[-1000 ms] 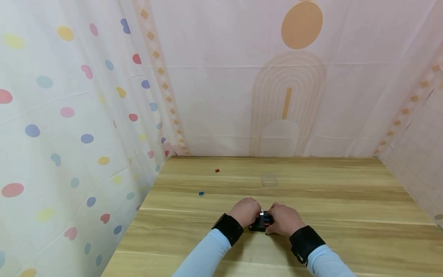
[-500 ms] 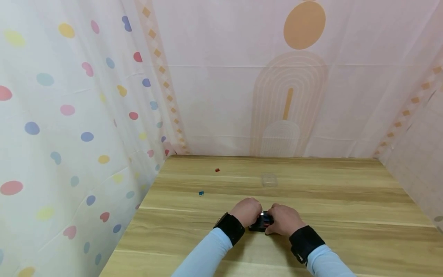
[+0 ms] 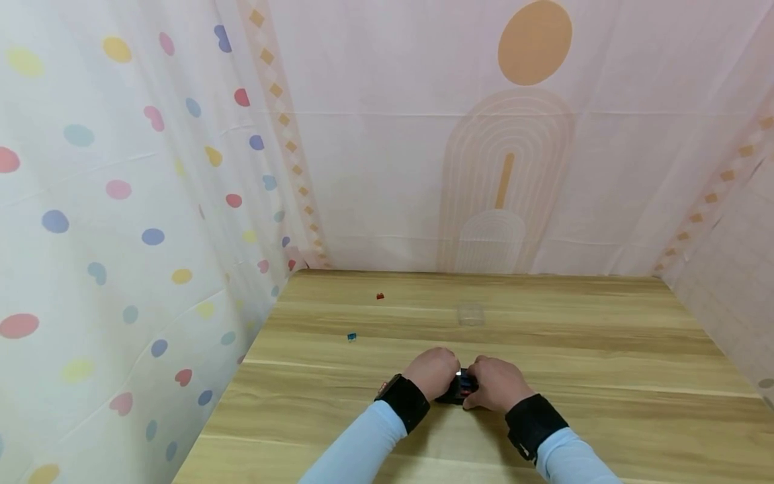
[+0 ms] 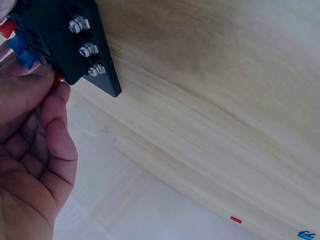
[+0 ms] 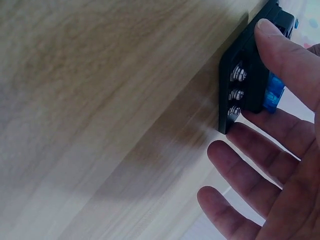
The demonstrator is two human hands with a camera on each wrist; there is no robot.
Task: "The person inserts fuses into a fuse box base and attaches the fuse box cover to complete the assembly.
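A black fuse block (image 3: 449, 395) with metal screw terminals lies on the table between the two hands. In the left wrist view, my left hand (image 4: 37, 135) pinches a small red blade fuse (image 4: 56, 82) at the edge of the block; how deep it sits in its slot is hidden. Blue blade fuses (image 4: 22, 51) and another red piece (image 4: 7, 28) stand in the block beside it. My right hand (image 3: 498, 384) grips the block from the right, thumb on one side and forefinger on the other, its other fingers spread in the right wrist view.
A loose red fuse (image 3: 379, 296) lies toward the back left of the wooden table (image 3: 592, 349), with a loose blue fuse (image 3: 352, 337) nearer. Behind the hands lies a clear plastic cover (image 3: 470, 314). Patterned curtains (image 3: 375, 168) hang along the back and sides.
My left hand has shifted slightly to the right, with its wrist turned a little, against the block. The right hand and the block stay in place.
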